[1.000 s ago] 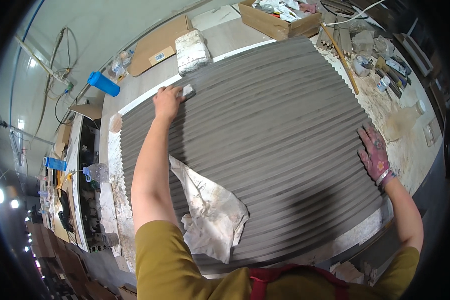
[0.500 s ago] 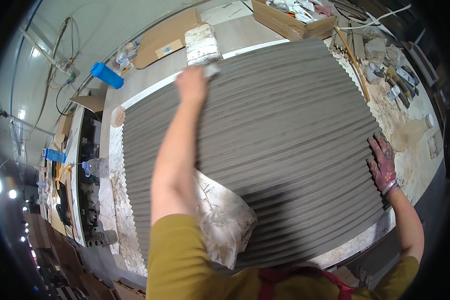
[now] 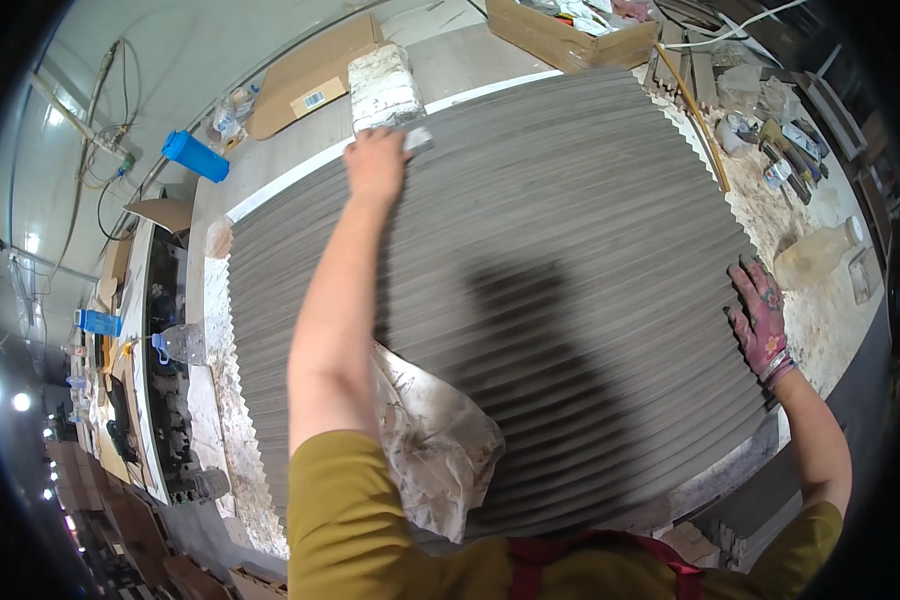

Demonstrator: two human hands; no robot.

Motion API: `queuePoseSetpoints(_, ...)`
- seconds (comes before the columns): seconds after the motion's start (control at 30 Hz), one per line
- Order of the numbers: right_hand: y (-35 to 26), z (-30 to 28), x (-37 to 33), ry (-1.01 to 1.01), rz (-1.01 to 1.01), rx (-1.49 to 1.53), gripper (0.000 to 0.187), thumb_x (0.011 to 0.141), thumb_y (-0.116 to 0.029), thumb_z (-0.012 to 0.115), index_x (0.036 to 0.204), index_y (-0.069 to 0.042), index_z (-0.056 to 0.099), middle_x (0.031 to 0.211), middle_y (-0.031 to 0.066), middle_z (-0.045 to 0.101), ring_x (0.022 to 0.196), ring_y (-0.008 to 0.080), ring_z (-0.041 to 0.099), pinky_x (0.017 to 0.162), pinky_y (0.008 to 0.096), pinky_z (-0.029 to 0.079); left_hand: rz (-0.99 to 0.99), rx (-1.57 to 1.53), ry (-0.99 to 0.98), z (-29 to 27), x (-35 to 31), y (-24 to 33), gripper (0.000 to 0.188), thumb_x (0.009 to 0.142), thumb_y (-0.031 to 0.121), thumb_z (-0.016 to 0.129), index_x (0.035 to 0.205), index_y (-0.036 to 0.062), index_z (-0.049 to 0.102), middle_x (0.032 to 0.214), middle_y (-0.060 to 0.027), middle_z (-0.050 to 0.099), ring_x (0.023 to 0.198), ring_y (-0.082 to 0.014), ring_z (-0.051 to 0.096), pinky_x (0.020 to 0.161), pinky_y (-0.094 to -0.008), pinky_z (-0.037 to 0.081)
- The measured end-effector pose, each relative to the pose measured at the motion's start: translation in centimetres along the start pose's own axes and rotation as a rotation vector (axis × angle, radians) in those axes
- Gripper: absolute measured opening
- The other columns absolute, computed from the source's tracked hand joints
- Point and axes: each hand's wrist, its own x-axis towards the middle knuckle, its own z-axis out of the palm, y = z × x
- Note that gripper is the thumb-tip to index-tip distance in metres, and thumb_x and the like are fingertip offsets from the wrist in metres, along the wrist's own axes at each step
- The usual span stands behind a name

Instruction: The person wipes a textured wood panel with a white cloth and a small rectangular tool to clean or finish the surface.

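A large grey panel of parallel ridged strips (image 3: 570, 200) spreads across the work table under both arms. My bare left hand (image 3: 375, 165) is at the panel's far edge, its fingers closed round a small whitish block (image 3: 418, 140) that rests on the strips. The block's exact kind is unclear. On the right edge of the panel lies my right hand (image 3: 760, 315) in a stained pink glove, fingers spread and holding nothing. A crumpled, smudged white cloth or sheet (image 3: 435, 440) hangs beside my left upper arm, over the panel.
Beyond the far edge are a white-wrapped block (image 3: 383, 88), cardboard (image 3: 315, 75) and a blue bottle (image 3: 196, 156). An open carton (image 3: 570, 40) stands at the back. To the right lie a wooden stick (image 3: 695, 115), hand tools (image 3: 795, 150) and a cloudy plastic bottle (image 3: 818, 252).
The view has shifted slightly, and the dark shadow on the panel reaches farther from me. My left hand has moved a little rightward along the far edge. My right hand stays put.
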Motion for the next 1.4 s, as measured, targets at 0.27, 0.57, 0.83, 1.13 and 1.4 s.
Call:
queuePoseSetpoints(0.27,0.5,0.3,-0.4,0.006,0.000,0.006,0.060,0.083,-0.014,0.058,0.140,-0.012,0.041,0.144,0.0208,0.036,0.133,0.0402,0.032,0.112,0.0460,0.023,0.005,0.081,0.012,-2.9,1.1,-0.5,0.032,0.078,0.031,0.072,0.107,0.0174,0.068,0.109,-0.0025,0.063,0.111,-0.0266,0.052,0.091,-0.0474,0.040)
queuePoseSetpoints(0.57,0.0,0.6,0.1,0.022,-0.011,0.019,0.058,0.083,-0.016,0.059,0.139,-0.011,0.043,0.145,0.0205,0.036,0.132,0.0407,0.033,0.111,0.0463,0.025,0.074,-0.006,0.006,-0.6,-0.1,2.6,0.033,0.078,0.029,0.071,0.108,0.0152,0.066,0.109,-0.0045,0.062,0.111,-0.0269,0.052,0.089,-0.0491,0.041)
queuePoseSetpoints(0.83,0.4,0.1,-0.4,0.056,-0.031,0.023,0.058,0.083,-0.017,0.060,0.138,-0.011,0.044,0.142,0.0194,0.039,0.131,0.0402,0.034,0.110,0.0460,0.026,0.143,-1.490,-0.325,-7.7,-5.4,17.9,0.032,0.088,0.018,0.063,0.114,-0.0002,0.060,0.101,-0.0089,0.065,0.097,-0.0171,0.058,0.084,-0.0311,0.045)
queuePoseSetpoints(1.13,-14.7,-2.5,3.0,-0.155,0.174,1.690,0.054,0.093,-0.042,0.055,0.128,-0.001,0.053,0.117,0.0099,0.059,0.100,0.0148,0.058,0.092,0.0280,0.044,-0.352,-2.380,-0.891,-12.4,-17.9,15.8,0.021,0.098,0.027,0.052,0.113,0.0120,0.050,0.111,0.0022,0.057,0.101,-0.0083,0.050,0.085,-0.0306,0.044)
queuePoseSetpoints(1.4,-22.0,-0.4,0.4,-0.615,0.005,2.125,0.057,0.090,-0.036,0.063,0.132,-0.001,0.048,0.105,-0.0015,0.059,0.088,0.0070,0.051,0.078,0.0232,0.043,-0.504,-2.350,-0.932,-14.3,-25.2,14.6,0.029,0.100,0.022,0.044,0.127,0.0106,0.045,0.117,-0.0085,0.056,0.106,-0.0184,0.054,0.090,-0.0344,0.045)
